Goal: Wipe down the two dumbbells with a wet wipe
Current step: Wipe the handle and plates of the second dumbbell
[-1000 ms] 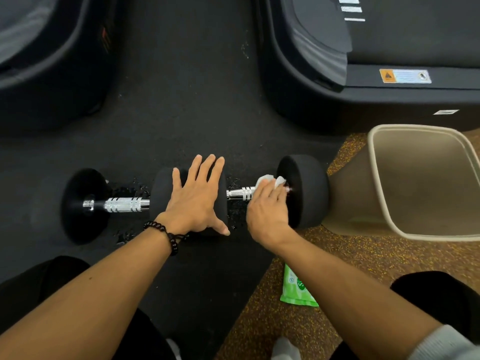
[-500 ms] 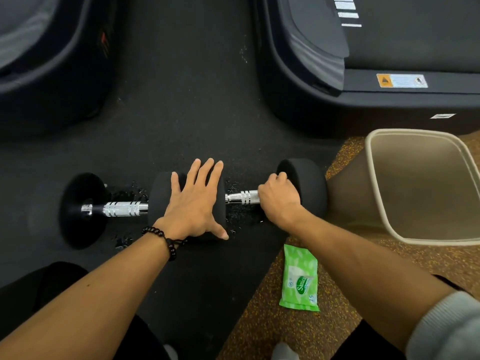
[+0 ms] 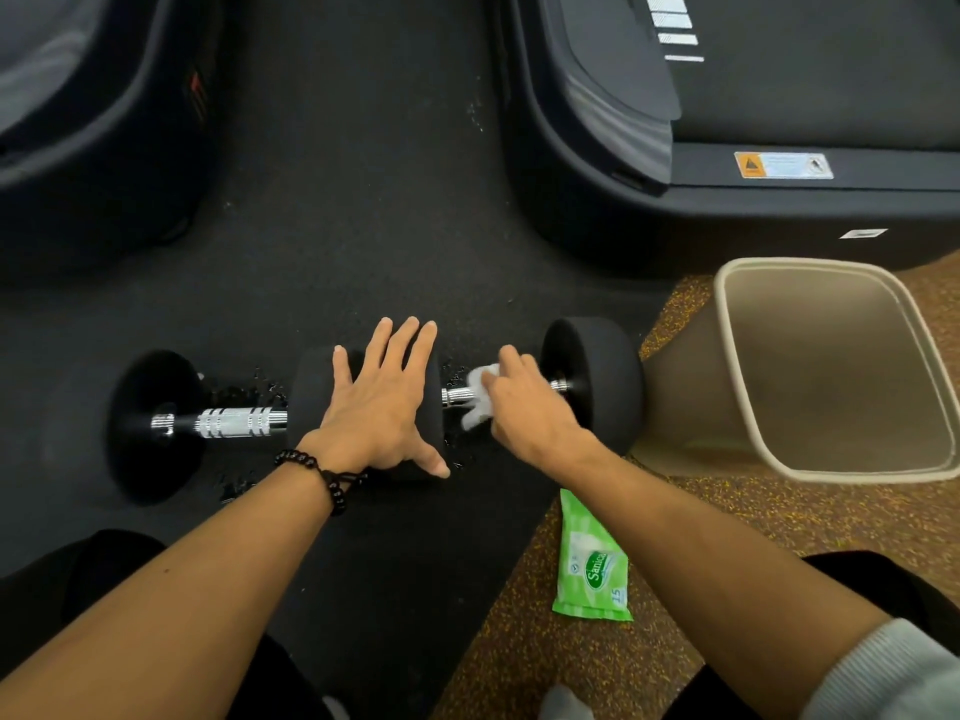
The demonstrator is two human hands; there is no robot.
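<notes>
Two black dumbbells lie end to end on the dark floor. The left dumbbell [image 3: 239, 423] shows its bare chrome handle. My left hand [image 3: 382, 402] lies flat, fingers spread, on the black heads in the middle where the two meet. My right hand [image 3: 524, 402] presses a white wet wipe [image 3: 478, 402] around the chrome handle of the right dumbbell [image 3: 597, 376], close to its outer head. Most of that handle is hidden under the hand and wipe.
A beige waste bin [image 3: 737, 356] stands right of the dumbbells, touching or nearly touching the outer head. A green wet-wipe pack [image 3: 592, 569] lies on the speckled floor under my right forearm. Dark treadmill bases [image 3: 597, 200] sit behind. Water drops dot the floor around the left dumbbell's handle.
My right hand has turned and slid on the right dumbbell's handle, and the wipe, hidden half a second ago, shows again at its left side. My left hand stays put.
</notes>
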